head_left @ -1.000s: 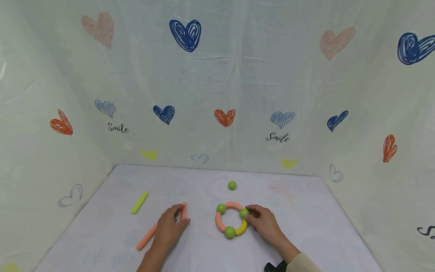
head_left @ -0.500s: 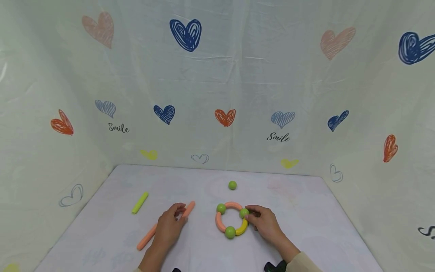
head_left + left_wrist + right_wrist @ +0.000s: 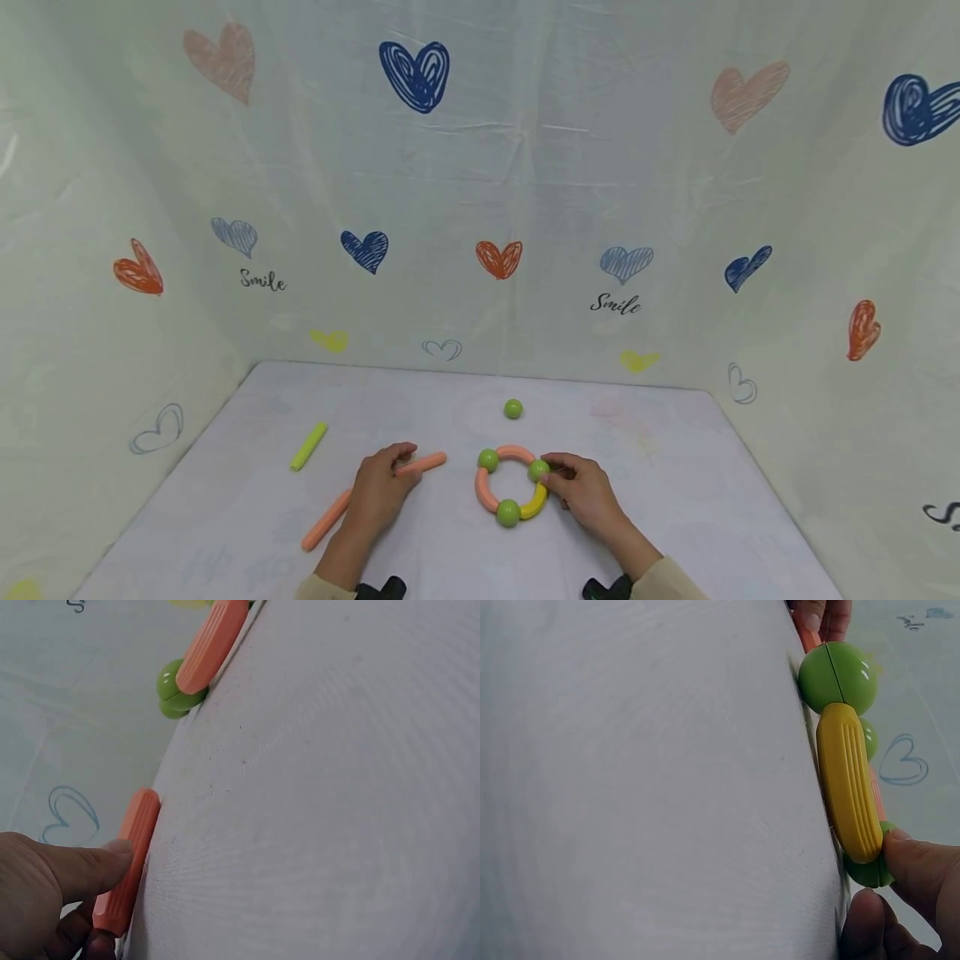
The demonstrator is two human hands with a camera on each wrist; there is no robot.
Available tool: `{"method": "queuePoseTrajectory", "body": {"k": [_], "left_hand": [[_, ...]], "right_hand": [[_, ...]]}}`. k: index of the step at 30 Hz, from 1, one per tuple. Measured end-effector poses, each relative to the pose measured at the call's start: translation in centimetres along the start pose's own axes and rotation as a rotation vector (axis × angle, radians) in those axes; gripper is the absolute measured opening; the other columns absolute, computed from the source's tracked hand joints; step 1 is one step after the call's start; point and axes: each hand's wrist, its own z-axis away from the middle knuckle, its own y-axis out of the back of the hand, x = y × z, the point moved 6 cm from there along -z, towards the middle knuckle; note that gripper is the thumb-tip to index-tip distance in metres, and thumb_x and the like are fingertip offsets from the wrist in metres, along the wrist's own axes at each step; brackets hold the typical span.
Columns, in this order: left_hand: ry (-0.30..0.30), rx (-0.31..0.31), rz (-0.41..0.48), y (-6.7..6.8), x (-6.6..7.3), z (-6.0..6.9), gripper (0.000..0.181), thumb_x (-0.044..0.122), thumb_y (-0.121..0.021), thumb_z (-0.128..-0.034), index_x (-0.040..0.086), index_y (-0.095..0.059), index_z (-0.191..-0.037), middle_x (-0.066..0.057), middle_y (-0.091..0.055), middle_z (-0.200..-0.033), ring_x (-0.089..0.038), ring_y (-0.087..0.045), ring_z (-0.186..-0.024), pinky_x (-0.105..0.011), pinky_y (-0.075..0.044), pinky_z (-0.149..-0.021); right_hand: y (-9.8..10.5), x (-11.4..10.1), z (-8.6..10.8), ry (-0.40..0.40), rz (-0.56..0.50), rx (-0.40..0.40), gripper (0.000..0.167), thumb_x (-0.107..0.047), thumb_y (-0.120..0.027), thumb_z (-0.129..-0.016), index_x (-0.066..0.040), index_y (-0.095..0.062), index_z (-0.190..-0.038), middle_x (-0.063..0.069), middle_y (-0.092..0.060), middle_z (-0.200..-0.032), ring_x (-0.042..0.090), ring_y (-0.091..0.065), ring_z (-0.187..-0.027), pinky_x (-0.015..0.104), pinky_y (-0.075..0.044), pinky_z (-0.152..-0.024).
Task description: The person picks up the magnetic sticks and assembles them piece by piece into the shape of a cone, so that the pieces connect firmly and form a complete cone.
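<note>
Just left of the middle of the desk [image 3: 652,467], the left hand [image 3: 381,493] pinched an orange stick [image 3: 431,463] between thumb and fingers, with one end pointing toward the ring [image 3: 483,492]. The left wrist view showed the thumb laid across the stick's grooved side, close to the desk; whether the stick touched the surface could not be told. A second orange stick [image 3: 325,522] lay slantwise beside the same hand, its upper end hidden behind it. Farther left and back, a yellow-green stick [image 3: 308,447] rested at a similar slant.

The ring lay flat on the desk between the two hands, made of three green balls [image 3: 507,512], two orange curved pieces [image 3: 515,452] and one yellow curved piece [image 3: 533,503]. The right hand [image 3: 585,493] held the ball on the ring's right side, thumb and fingers closed narrowly about it, where the yellow curved piece met it. Beyond the ring, well apart from either hand, sat a loose green ball [image 3: 513,408]. Behind the desk hung a pale sheet [image 3: 555,192] printed with hearts.
</note>
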Motion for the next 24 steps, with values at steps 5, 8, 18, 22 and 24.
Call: {"method": "queuePoseTrajectory", "body": {"k": [5, 8, 18, 22, 24], "left_hand": [[-0.037, 0.03, -0.041, -0.23, 0.3, -0.18, 0.038, 0.008, -0.084, -0.0878, 0.008, -0.075, -0.125, -0.012, -0.074, -0.122, -0.034, -0.063, -0.116, -0.05, -0.056, -0.093], [-0.061, 0.047, -0.061, -0.35, 0.45, -0.29, 0.036, 0.008, -0.085, -0.0859, 0.008, -0.077, -0.121, -0.012, -0.074, -0.118, -0.033, -0.062, -0.112, -0.048, -0.056, -0.089], [-0.111, 0.066, -0.093, -0.34, 0.74, -0.54, 0.026, 0.008, -0.087, -0.0839, 0.008, -0.082, -0.109, -0.011, -0.074, -0.105, -0.032, -0.063, -0.103, -0.045, -0.055, -0.083], [-0.109, 0.072, -0.089, -0.08, 0.92, -0.58, 0.023, 0.008, -0.086, -0.0853, 0.009, -0.081, -0.108, -0.01, -0.074, -0.104, -0.031, -0.066, -0.103, -0.046, -0.057, -0.085], [-0.11, 0.08, -0.071, 0.1, 0.97, -0.6, 0.024, 0.008, -0.085, -0.0867, 0.01, -0.08, -0.11, -0.008, -0.073, -0.104, -0.028, -0.067, -0.1, -0.044, -0.057, -0.084]], "right_hand": [[-0.04, 0.01, -0.04, -0.01, 0.0, -0.006, 0.032, -0.012, -0.079, -0.092, -0.008, -0.076, -0.124, 0.005, -0.07, -0.095, 0.015, -0.056, -0.063, 0.025, -0.051, -0.052], [-0.09, 0.08, -0.13, -0.01, 0.0, -0.006, 0.032, -0.011, -0.078, -0.092, -0.008, -0.076, -0.124, 0.005, -0.071, -0.096, 0.016, -0.056, -0.063, 0.025, -0.051, -0.052], [-0.02, 0.16, -0.13, -0.003, -0.002, 0.003, 0.032, -0.01, -0.078, -0.092, -0.007, -0.076, -0.124, 0.005, -0.071, -0.098, 0.015, -0.057, -0.065, 0.025, -0.052, -0.052], [0.0, 0.1, -0.14, 0.002, -0.001, 0.0, 0.032, -0.01, -0.077, -0.093, -0.006, -0.076, -0.124, 0.006, -0.071, -0.099, 0.013, -0.056, -0.063, 0.024, -0.051, -0.052], [0.02, 0.01, -0.11, 0.005, 0.0, -0.001, 0.032, -0.01, -0.078, -0.093, -0.006, -0.076, -0.124, 0.006, -0.072, -0.099, 0.013, -0.056, -0.062, 0.024, -0.051, -0.052]]}}
